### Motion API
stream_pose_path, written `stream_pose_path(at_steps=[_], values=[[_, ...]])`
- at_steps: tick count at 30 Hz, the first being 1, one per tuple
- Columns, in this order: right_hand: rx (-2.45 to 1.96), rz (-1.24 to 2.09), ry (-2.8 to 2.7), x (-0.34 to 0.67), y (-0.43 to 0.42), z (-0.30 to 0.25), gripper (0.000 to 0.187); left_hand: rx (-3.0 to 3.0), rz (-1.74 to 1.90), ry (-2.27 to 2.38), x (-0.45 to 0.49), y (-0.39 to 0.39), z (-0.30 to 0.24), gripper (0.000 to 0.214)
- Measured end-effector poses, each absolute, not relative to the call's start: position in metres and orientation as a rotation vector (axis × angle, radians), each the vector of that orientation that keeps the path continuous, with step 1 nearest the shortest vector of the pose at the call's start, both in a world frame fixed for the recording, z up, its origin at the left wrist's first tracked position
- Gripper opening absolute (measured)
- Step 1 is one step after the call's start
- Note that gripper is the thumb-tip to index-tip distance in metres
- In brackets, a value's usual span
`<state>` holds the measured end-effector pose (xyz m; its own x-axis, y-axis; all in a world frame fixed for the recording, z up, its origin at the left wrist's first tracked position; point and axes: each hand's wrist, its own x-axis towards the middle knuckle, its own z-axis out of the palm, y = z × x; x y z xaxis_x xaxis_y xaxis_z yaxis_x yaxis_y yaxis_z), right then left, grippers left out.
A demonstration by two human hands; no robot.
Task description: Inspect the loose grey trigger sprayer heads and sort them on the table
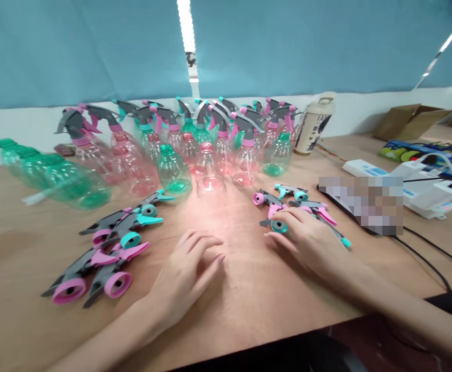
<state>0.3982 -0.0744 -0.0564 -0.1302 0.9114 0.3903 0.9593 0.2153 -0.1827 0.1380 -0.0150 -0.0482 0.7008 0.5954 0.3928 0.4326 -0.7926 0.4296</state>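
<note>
A right hand (312, 238) curls over a grey-and-teal plastic spray head (274, 226) on the smooth brown tabletop (243, 289) — whether its fingers pinch it cannot be told — while the left hand (184, 268) holds its thumb apart from loosely bent fingers.

The right hand (309, 237) spans a teal-collared spray head (279, 226) while the left hand (183, 268) curls loosely before clustered bottles (174, 170).
</note>
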Motion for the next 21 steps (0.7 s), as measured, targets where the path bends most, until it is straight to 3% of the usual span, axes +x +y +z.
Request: stream_pose_path(at_steps=[7,13,17,21], values=[[-1.682,-0.173,-2.227,0.389,-0.079,-0.059,0.034,2.704,0.717,0.822,0.100,-0.045,-0.029,0.015],[-1.604,-0.312,-2.185,0.381,-0.079,-0.044,0.030,2.763,0.718,1.138,0.027,-0.046,-0.025,0.027],[-1.353,-0.142,-2.309,0.355,-0.071,-0.039,0.019,2.839,0.658,1.249,-0.004,-0.036,-0.030,0.020],[-1.236,0.006,-2.356,0.324,-0.067,-0.036,0.020,2.816,0.487,1.279,-0.008,-0.032,-0.038,0.024]])
